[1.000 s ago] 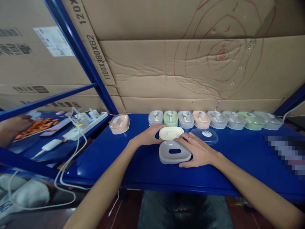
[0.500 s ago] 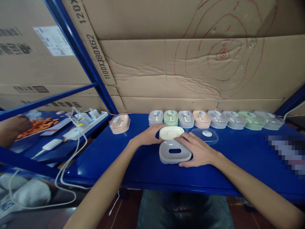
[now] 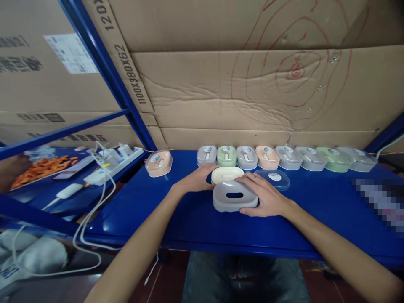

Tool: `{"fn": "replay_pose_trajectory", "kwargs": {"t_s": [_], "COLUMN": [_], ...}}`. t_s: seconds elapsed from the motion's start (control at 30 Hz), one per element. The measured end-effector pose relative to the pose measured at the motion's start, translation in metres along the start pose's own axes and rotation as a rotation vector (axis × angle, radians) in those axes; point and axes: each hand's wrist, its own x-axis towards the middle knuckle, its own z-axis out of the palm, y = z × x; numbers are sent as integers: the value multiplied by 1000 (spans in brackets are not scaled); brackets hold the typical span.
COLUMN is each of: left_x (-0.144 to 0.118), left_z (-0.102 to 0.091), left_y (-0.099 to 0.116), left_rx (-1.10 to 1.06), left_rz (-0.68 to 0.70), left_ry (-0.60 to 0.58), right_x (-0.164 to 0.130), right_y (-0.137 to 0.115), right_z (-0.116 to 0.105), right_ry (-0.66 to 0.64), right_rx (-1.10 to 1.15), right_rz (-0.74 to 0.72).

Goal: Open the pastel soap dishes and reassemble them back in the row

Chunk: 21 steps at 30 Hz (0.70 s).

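Note:
A grey soap-dish base with an oval slot sits on the blue shelf, its near edge tipped up off the surface. My right hand grips its right side. Just behind it lies a cream inner tray, and my left hand rests against that tray's left end. A clear lid with a round sticker lies to the right of the cream tray, behind my right hand.
Several closed soap boxes in grey, green and peach line the back of the shelf against a cardboard wall. A lone peach box stands at the left. Further left lie a power strip, cables and a tray of orange items.
My right hand has lifted and tilted the grey base, shifting it slightly right and toward the cream tray. My left hand has stayed in place.

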Motion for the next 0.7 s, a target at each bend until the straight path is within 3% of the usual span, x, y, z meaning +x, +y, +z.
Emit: {"fn": "replay_pose_trajectory", "kwargs": {"t_s": [0.4,0.7], "left_x": [-1,-2], "left_z": [-4,-4], "left_y": [19,24], "left_rx": [-113,-200], "left_rz": [-3,15], "left_ry": [-33,-83], "right_x": [2,2], "right_y": [6,14], "right_z": [-5,4], "right_ry": [249,215], "right_rx": [13,-29], "right_rz": [166,168]}}
